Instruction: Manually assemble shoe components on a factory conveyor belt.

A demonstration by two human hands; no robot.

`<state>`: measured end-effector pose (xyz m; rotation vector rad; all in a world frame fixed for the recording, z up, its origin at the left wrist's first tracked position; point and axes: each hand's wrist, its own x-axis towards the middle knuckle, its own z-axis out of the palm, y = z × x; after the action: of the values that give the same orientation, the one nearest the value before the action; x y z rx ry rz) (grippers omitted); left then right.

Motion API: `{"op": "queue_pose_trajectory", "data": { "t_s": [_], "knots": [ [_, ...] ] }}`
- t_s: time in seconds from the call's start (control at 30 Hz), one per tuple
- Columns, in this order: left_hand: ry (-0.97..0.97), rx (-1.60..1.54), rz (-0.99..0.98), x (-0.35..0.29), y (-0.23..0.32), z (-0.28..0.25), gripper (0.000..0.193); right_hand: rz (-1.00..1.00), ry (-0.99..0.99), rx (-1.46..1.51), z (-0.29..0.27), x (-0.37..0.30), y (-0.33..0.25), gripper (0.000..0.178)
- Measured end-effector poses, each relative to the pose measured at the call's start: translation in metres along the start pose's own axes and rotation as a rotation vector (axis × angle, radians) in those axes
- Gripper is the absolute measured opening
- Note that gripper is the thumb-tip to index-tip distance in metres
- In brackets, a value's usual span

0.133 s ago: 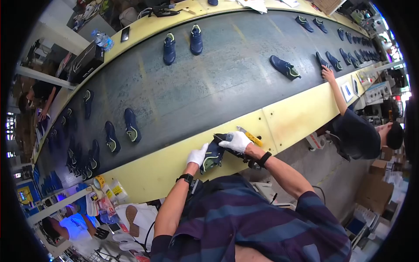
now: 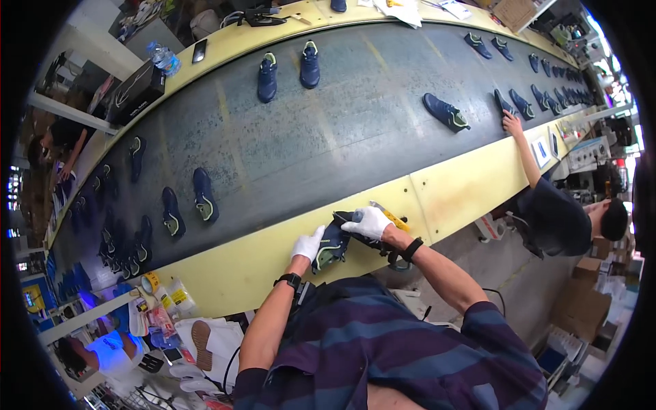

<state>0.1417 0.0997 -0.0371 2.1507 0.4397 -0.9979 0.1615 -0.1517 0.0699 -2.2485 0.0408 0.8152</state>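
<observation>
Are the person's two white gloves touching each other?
Apart. The head view shows the gloved left hand and gloved right hand with a gap between them, where a dark blue shoe shows.

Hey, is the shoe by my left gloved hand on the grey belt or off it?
Off. The shoe is over the yellow ledge, beside the left hand; the grey belt lies beyond that ledge.

Bright overall — straight lines bow toward the rim, corners black.
</observation>
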Motion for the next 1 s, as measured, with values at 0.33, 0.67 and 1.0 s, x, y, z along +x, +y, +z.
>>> {"op": "queue_pose_trajectory", "data": {
  "t_s": [0.33,0.67,1.0],
  "knots": [
    [-0.03,0.104,0.01,-0.016,0.01,-0.012,0.089,0.011,-0.013,0.013,-0.001,-0.001,0.003,0.06],
    [-0.677,-0.527,-0.27,-0.066,0.032,-0.036,0.064,0.172,0.211,0.093,-0.041,-0.091,0.032,0.051],
    [-0.803,-0.761,-0.335,-0.1,0.158,-0.003,0.057,-0.137,0.468,0.295,-0.081,-0.205,-0.001,0.034]
  ]
}}
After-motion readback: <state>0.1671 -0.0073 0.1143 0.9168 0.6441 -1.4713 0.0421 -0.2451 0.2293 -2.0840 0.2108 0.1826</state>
